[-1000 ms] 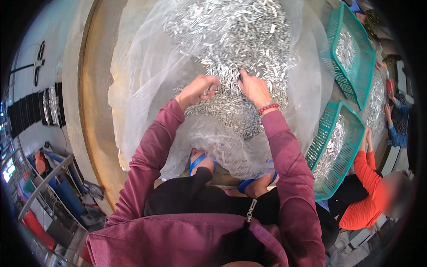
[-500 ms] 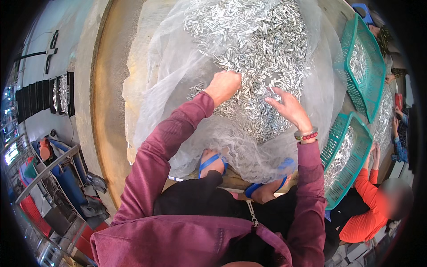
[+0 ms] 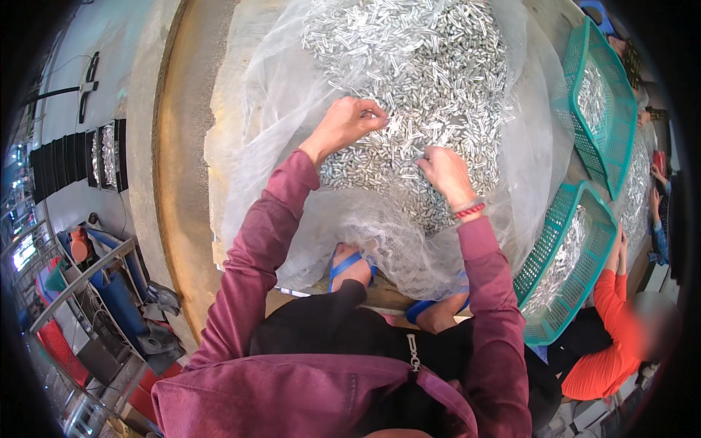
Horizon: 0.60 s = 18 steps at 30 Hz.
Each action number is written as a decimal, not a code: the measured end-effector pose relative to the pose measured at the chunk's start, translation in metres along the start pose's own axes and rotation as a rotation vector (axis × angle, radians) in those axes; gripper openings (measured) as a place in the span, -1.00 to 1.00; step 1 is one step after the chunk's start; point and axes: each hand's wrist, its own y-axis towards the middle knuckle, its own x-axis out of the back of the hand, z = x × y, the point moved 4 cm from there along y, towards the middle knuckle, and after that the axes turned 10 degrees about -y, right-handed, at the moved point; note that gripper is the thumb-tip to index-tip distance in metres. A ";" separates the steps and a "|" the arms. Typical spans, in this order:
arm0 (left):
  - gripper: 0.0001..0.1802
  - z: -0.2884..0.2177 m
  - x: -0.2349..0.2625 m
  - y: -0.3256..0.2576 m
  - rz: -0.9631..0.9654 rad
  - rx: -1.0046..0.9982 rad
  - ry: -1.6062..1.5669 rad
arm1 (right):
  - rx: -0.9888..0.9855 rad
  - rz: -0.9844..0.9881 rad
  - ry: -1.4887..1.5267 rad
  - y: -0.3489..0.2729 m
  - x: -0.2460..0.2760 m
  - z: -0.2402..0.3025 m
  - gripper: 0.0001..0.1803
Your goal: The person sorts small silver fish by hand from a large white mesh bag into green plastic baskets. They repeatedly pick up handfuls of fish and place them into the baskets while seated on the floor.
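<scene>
A large heap of small silvery, capsule-like pieces (image 3: 438, 80) is spread over white netting (image 3: 270, 146). Over the left side of the heap is my left hand (image 3: 343, 124), its thumb and fingers pinched together; whatever may be between them is too small to make out. My right hand (image 3: 447, 175), with a red bead bracelet at the wrist, is down at the lower right of the heap. Its fingers are curled closed toward the pieces, and the fingertips are partly hidden. The gathered edge of the netting lies between my hands and my feet.
Two green plastic baskets (image 3: 529, 281) with silvery pieces stand to the right. Beyond them a person in an orange top (image 3: 602, 365) sits, hands at another silvery pile (image 3: 635, 182). At the left are a metal rack (image 3: 80, 277) and a low ledge (image 3: 182, 146).
My left hand has lifted slightly up and left, its pinch now visible. My right hand has moved left and down, its fingers going from spread to curled.
</scene>
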 end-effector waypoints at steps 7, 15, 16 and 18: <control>-0.73 0.021 0.002 -0.022 0.289 0.170 -0.929 | -0.071 0.004 0.560 -0.011 0.033 -0.019 -0.66; -0.71 0.032 -0.013 -0.011 0.066 -0.057 0.138 | -0.037 0.175 1.764 -0.026 0.041 -0.024 -0.81; -0.71 0.030 -0.021 -0.008 0.050 -0.122 0.356 | 0.050 0.172 1.890 -0.028 0.044 -0.024 -0.83; -0.77 0.030 -0.036 -0.006 0.096 -0.117 0.672 | 0.174 0.174 1.956 -0.031 0.048 -0.023 -0.78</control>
